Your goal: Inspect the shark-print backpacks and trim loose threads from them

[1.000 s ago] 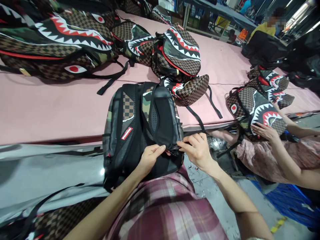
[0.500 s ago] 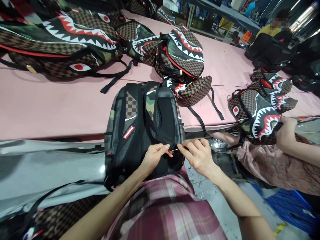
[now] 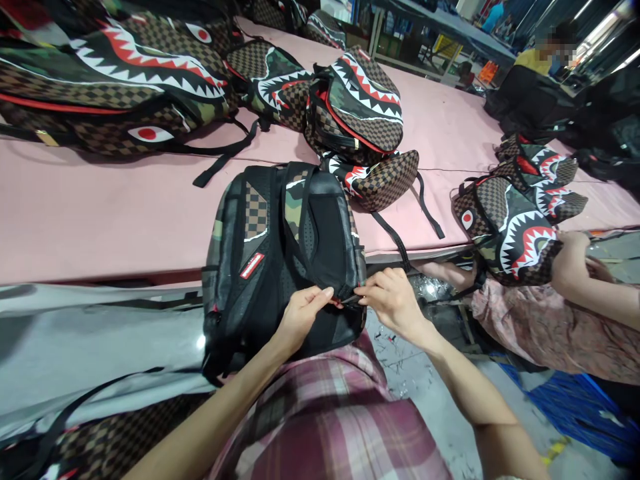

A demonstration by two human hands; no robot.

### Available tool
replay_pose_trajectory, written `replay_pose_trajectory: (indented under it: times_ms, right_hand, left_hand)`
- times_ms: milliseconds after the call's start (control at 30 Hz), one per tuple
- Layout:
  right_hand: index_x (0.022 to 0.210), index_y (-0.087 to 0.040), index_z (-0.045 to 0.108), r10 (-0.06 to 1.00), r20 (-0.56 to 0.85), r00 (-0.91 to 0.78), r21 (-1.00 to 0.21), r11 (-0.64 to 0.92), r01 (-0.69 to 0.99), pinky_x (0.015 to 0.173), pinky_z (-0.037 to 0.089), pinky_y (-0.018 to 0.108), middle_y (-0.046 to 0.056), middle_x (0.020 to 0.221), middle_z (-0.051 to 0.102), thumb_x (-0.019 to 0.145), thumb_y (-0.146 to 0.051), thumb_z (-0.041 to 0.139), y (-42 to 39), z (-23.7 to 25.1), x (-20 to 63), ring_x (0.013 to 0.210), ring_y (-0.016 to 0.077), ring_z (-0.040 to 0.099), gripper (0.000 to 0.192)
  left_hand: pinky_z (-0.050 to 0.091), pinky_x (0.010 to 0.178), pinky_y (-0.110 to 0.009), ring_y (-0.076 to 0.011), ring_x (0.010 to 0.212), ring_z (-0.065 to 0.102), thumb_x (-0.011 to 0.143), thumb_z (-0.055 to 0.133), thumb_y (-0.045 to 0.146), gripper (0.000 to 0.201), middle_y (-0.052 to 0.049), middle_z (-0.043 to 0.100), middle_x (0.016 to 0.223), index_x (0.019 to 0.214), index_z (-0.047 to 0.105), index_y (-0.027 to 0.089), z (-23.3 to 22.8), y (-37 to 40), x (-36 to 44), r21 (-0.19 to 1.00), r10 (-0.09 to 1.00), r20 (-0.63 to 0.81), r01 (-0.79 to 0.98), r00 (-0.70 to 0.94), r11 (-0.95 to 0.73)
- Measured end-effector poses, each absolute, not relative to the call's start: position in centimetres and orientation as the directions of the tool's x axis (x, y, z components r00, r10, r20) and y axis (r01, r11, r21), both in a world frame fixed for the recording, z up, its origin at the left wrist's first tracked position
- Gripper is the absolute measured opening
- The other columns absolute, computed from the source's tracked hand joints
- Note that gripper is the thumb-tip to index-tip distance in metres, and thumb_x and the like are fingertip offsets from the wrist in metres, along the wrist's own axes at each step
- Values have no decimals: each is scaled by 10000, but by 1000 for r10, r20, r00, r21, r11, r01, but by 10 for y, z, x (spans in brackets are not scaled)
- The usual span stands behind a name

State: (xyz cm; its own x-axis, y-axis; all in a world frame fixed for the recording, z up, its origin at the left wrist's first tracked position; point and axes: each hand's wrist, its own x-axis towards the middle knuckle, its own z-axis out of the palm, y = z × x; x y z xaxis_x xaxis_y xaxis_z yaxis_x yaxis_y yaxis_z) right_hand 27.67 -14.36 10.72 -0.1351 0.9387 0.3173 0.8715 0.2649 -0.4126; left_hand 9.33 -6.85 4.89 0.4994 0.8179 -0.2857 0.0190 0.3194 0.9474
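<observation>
A black backpack [image 3: 235, 293] with checkered and camouflage patches leans upright against the table edge, its back panel and shoulder straps facing me. My left hand [image 3: 303, 312] lies over its lower part, thumb and fingers pinched on the low end of the right-side shoulder strap [image 3: 344, 293]. Close beside it, at the backpack's lower right edge, my right hand [image 3: 393, 300] is closed, fingertips pinching the same dark strap end. Small red bits show between the two hands; the exact part under the fingertips is too small to make out.
Shark-mouth backpacks [image 3: 150, 73] and smaller bags [image 3: 367, 100] lie on the pink table [image 3: 165, 220]. At right, a co-worker's hand [image 3: 573, 263] holds a shark-mouth bag [image 3: 515, 227]. Another checkered bag [image 3: 115, 433] is low at left. A blue crate [image 3: 575, 407] stands on the floor.
My right hand has shifted slightly left and up, its fingers still pinched. A thin pale line between the hands before no longer shows. The view has shifted slightly.
</observation>
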Motion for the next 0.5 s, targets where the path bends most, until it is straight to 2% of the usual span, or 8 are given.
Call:
replay_pose_trajectory:
  times_ms: [67,133,167,233,300,333,433,500]
  right_hand:
    - [998,-207,637,968,251,9,-651,162,742,699,382,282,26,872,623,849,-283,567,-137,105,282,787,143,545,181]
    - [1073,-219,604,987,144,77,-773,64,631,702,408,265,14,902,607,773,-318,651,-131,103,284,802,143,556,319]
    - [1060,-226,611,994,93,63,-794,35,606,700,411,262,4,889,601,730,-323,689,-128,101,283,794,144,558,353]
    - [913,-219,657,999,36,12,-814,22,581,663,401,248,-15,803,589,690,-296,718,-126,94,276,727,130,552,244]
    - [721,-190,650,997,74,21,-847,52,529,600,375,233,-24,699,557,715,-246,685,-127,82,264,640,108,521,66]
    - [671,-182,632,993,107,49,-869,70,491,577,364,231,-25,668,542,723,-229,670,-129,75,258,613,103,505,80]
    - [636,-179,611,980,146,136,-929,88,359,561,373,235,-19,644,533,723,-247,667,-134,61,249,601,109,500,124]
    - [686,-185,629,981,117,157,-944,61,325,585,403,243,-6,683,557,725,-289,671,-137,62,253,644,125,531,118]
  left_hand:
    - [454,737,-285,-183,699,604,693,640,376,226,-38,685,669,617,685,168,46,-70,90,928,826,-299,-54,478,367]
    - [457,723,-269,-170,689,594,665,680,362,214,-33,673,658,596,673,160,47,-71,88,900,826,-314,-129,467,416]
    - [459,717,-262,-161,676,591,657,694,347,207,-31,668,648,585,667,156,50,-71,88,877,824,-324,-178,465,446]
    - [469,715,-255,-150,672,597,660,699,316,183,-35,673,666,605,671,143,57,-71,90,805,822,-339,-311,458,505]
    - [489,723,-263,-157,714,620,685,679,279,154,-58,691,741,678,685,125,63,-70,94,693,812,-356,-452,463,562]
    - [500,718,-268,-162,730,631,703,660,255,144,-71,697,771,709,688,114,66,-69,96,630,797,-382,-500,467,595]
    - [525,661,-245,-141,676,643,762,583,159,126,-81,696,731,705,673,92,69,-66,102,476,704,-542,-522,460,708]
    - [531,639,-232,-127,638,645,790,544,118,152,-78,692,703,691,656,89,72,-64,104,438,648,-611,-487,455,755]
